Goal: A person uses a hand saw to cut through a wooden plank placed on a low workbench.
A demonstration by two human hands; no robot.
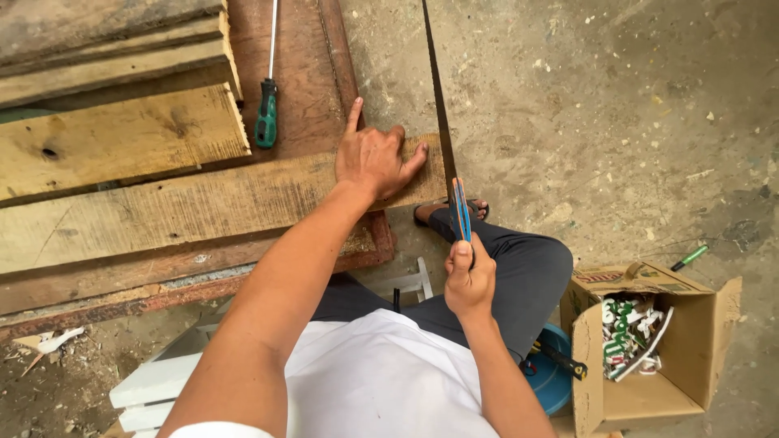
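— Two hands, so what is each one doing?

— Left hand [372, 159] lies flat on the end of a long wooden plank [187, 212], fingers spread, grip open and pressing down rather than closing on anything. Right hand [469, 280] has its grip clamped around the blue and orange handle of a handsaw [445, 138]; the blade runs up and away along the plank's cut end, just beside the left hand's fingers.

— Any containers?

— One: an open cardboard box [649, 389] on the concrete floor [617, 122] to the person's right, flaps up, holding a bundle of green, white and red printed packets. A blue round tub [556, 381] sits just beside it, contents hidden.

— Anything else nearby?

— More planks are stacked at upper left, with a green-handled screwdriver [267, 101] lying beside them, and a green marker [690, 258] rests behind the box.
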